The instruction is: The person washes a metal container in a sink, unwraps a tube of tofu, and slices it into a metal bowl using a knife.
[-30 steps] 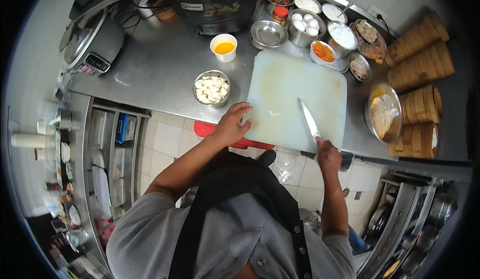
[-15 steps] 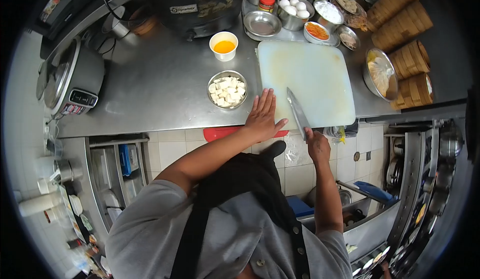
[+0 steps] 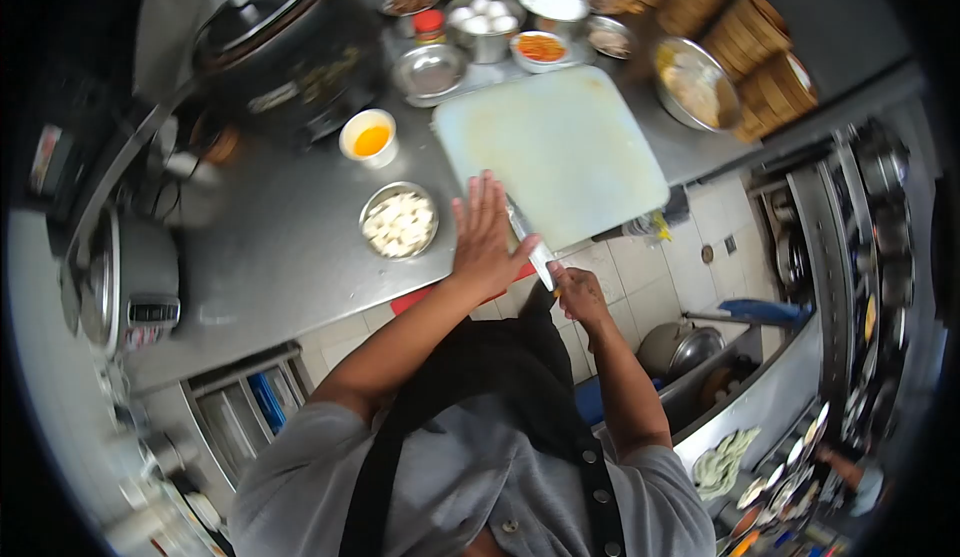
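Note:
My right hand (image 3: 580, 293) grips the handle of a knife (image 3: 535, 249), whose blade points up and left over the near left edge of the cutting board (image 3: 545, 147). Flat and with its fingers apart, my left hand (image 3: 484, 242) lies at the board's left edge, close beside the blade. To the left of that hand stands a metal bowl of white cubes (image 3: 399, 221). Above the bowl is a white cup of orange-yellow liquid (image 3: 369, 139). The board's surface shows faint brownish stains.
Behind the board, a tray holds a bowl of eggs (image 3: 484, 19), shredded carrot (image 3: 541, 48), a red-lidded jar (image 3: 429, 27) and an empty metal dish (image 3: 431, 71). At right are a metal bowl with a bag (image 3: 697, 85) and bamboo steamers (image 3: 748, 35). A rice cooker (image 3: 128, 272) stands left.
The view has turned and shifted right. The knife has moved to the board's left side, nearer my left hand, which has flattened and spread its fingers.

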A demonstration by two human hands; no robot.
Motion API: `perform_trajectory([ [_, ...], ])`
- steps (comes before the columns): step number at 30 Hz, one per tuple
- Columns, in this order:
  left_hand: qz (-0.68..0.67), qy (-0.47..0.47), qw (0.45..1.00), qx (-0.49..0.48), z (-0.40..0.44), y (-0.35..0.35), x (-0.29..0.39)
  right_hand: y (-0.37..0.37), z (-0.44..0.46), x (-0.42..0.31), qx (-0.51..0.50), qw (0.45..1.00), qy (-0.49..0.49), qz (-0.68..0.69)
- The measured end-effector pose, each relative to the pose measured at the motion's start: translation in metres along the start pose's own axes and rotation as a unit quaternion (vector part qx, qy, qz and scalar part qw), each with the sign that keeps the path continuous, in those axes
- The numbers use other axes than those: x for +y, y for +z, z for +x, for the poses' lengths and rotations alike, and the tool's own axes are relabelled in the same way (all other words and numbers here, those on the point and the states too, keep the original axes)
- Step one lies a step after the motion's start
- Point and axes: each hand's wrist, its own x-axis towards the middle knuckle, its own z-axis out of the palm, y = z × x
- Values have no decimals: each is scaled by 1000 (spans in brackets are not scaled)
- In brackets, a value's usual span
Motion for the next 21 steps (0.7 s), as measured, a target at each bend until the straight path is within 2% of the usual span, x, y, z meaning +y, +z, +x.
perform_trajectory([
  [4,-105,42,991,68,2,-29,-3,-37,-29,35,79,976,19,203],
  [6,-110,42,990,76,7,-29,-6,-73,-34,76,145,963,19,228],
  [8,-115,38,990,70,14,-27,-1,-117,-40,106,207,948,66,235],
  [11,-111,47,991,51,31,-11,20,-184,-31,144,259,951,114,122],
  [14,-121,45,991,26,58,15,55,-244,37,211,203,962,121,134],
  [15,-124,45,991,17,69,25,67,-254,89,255,227,970,57,-59],
  [16,-115,54,992,5,80,35,79,-264,133,288,240,938,-8,-250],
  [18,-92,49,994,-27,99,51,104,-279,176,246,241,950,27,-194],
  [19,-80,44,995,-43,110,61,115,-276,212,258,285,921,-3,-266],
  [21,-66,47,995,-54,125,81,135,-272,272,271,258,919,34,-295],
])
